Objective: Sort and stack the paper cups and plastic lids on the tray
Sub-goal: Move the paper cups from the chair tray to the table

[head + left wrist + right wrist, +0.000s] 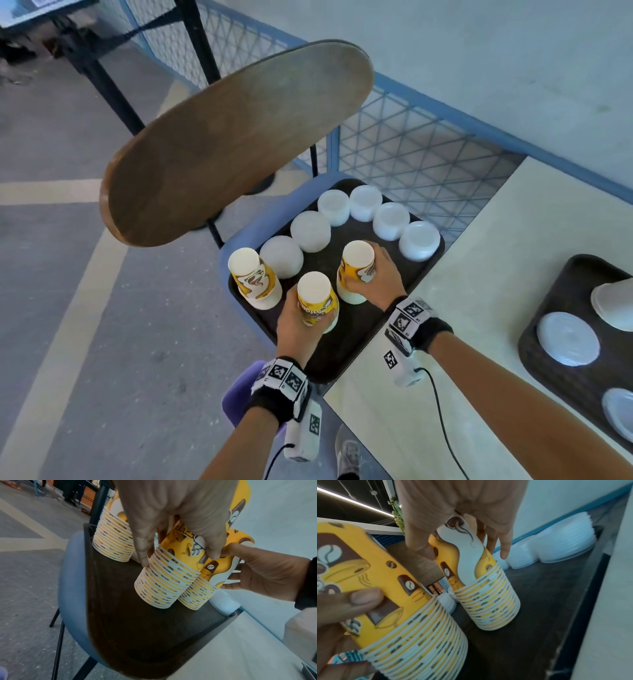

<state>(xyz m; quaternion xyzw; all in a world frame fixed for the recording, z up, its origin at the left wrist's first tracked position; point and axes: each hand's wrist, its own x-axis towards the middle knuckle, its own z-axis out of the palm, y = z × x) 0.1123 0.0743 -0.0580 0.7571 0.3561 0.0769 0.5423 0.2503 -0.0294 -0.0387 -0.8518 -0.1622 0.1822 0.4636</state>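
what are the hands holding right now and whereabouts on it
Each grips a stack of paper cups by the printed upper part: left hand the near stack, right hand the stack beside it.

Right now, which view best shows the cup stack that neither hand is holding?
The head view: the free cup stack stands whole and inverted at the tray's left edge, apart from both hands. The left wrist view shows it partly behind the left hand. The right wrist view does not show it.
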